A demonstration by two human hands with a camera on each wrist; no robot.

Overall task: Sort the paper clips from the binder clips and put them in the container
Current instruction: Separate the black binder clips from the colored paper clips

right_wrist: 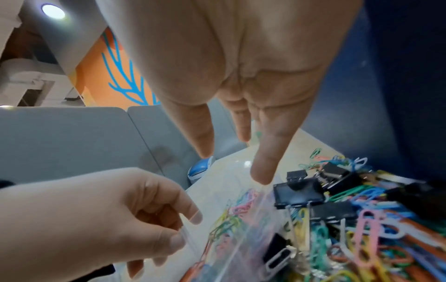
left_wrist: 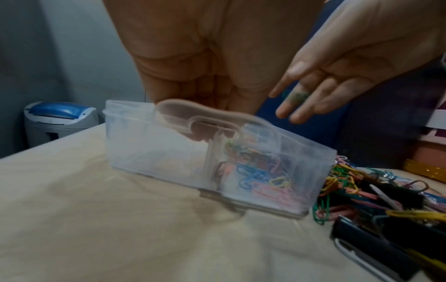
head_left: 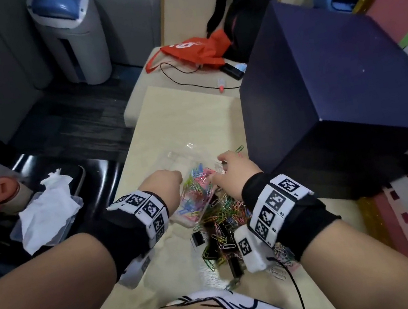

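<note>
Near the right edge of the surface (head_left: 190, 113), my left hand (head_left: 162, 185) grips the clear container (left_wrist: 217, 158) by its rim, tilting it beside the mixed pile. My right hand (head_left: 233, 173) hovers over it, fingers (right_wrist: 263, 167) loosely spread, holding nothing. Paper clips (right_wrist: 231, 223) already lie inside; binder clips (right_wrist: 299, 194) remain in the pile. I judge the next move is pinching another paper clip.

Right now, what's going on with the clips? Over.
Left hand grips tilted clear container, paper clips inside. Right hand open above it. Binder clips still mixed in pile.
</note>
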